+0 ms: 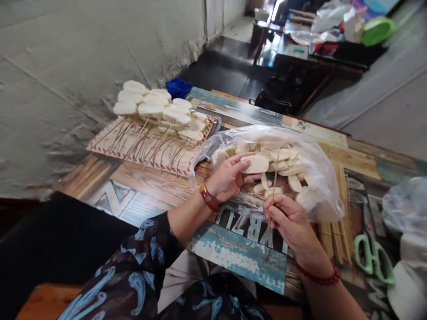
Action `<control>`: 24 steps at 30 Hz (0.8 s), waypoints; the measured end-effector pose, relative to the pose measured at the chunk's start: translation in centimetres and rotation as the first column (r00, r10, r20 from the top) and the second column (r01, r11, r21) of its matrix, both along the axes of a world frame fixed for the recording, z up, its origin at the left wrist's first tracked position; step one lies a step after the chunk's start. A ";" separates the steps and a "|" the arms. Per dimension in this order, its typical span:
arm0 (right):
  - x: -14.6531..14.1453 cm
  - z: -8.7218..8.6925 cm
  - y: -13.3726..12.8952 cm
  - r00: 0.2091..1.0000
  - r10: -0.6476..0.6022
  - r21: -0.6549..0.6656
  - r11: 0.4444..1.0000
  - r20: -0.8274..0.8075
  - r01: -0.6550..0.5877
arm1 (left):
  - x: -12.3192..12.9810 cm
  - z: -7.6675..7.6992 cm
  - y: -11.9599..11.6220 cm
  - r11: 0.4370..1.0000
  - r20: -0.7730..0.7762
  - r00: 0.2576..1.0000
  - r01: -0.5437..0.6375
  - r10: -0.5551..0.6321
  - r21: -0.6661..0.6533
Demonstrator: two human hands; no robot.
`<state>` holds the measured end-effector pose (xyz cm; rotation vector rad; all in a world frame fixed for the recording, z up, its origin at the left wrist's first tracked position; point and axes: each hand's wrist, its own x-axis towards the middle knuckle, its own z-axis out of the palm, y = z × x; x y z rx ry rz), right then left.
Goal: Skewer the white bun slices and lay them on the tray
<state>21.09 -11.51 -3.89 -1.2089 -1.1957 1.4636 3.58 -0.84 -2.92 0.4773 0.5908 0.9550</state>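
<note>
Between the thumb and fingers of my left hand is a pale oval slice of food, its broad face toward me. My right hand pinches a thin wooden skewer, held nearly upright with its tip just right of the slice. Beyond both hands lies an open clear plastic bag with many similar loose slices in and before it. At the left, skewered slices are piled on a tray, their sticks pointing toward me over a red-and-white edged sheet.
Right of the bag lie bundles of skewers and green-handled scissors. Another plastic bag sits at the far right edge. A blue crumpled bag is behind the tray. A rough wall borders the table's left side.
</note>
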 end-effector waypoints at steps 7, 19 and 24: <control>-0.5 0.6 -0.4 0.995 0.096 0.043 0.994 0.014 -0.096 | -0.3 -0.1 0.2 0.997 0.060 0.998 -0.002 -0.003 0.083; -4.4 2.6 -3.3 0.957 -0.111 0.028 0.994 0.268 0.107 | 0.2 -0.2 0.2 0.998 0.066 0.998 -0.014 0.010 0.061; -4.0 2.3 -0.8 0.921 -0.030 0.145 0.989 0.389 -0.029 | 0.0 -0.4 0.1 0.998 0.097 0.995 -0.020 0.014 0.058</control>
